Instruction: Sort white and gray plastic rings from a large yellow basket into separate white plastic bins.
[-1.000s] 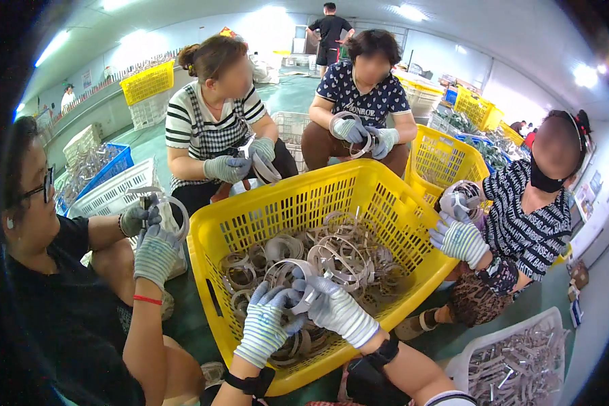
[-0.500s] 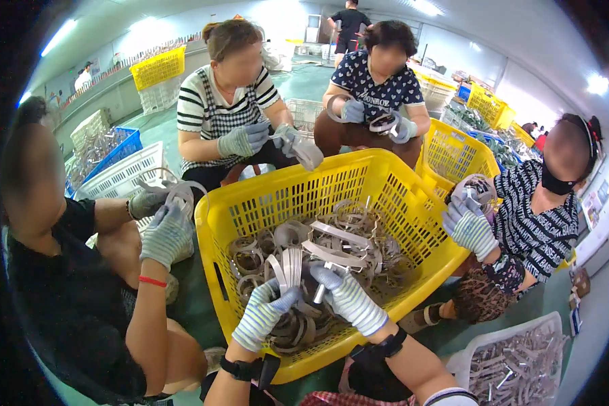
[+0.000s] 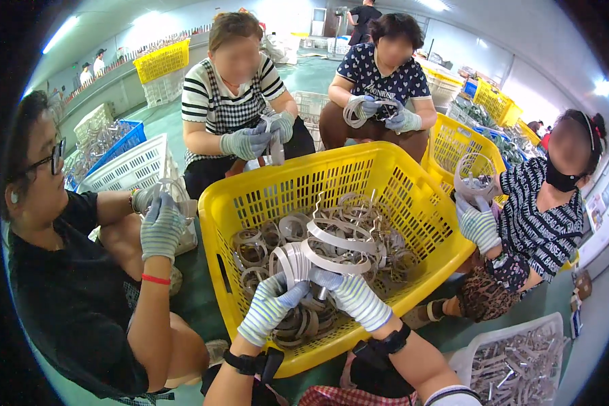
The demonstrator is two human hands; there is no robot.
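My left hand (image 3: 269,312), in a striped knit glove, grips a fanned stack of curved metal bands (image 3: 292,262). Beside it my gloved right hand (image 3: 353,298) is closed on a curved metal band (image 3: 334,265) that meets the stack's right side; a short metal cylinder shows under the fingers. The exact kind of these bands is unclear. Both hands are over the near part of a large yellow plastic basket (image 3: 311,363). Beneath and beyond them lies a tangled heap of coiled metal bands (image 3: 250,249), and a wavy strip (image 3: 318,204) pokes up from the pile.
Around the basket sit several co-workers holding similar bands, a gloved hand (image 3: 162,227) at the left and another (image 3: 479,229) at the right. A white crate (image 3: 560,328) of metal pieces stands at lower right. Another yellow basket (image 3: 484,145) is behind the main one.
My hands have come closer together, and the band in my right hand now meets the stack in my left. The co-worker at the left has turned the head toward the basket.
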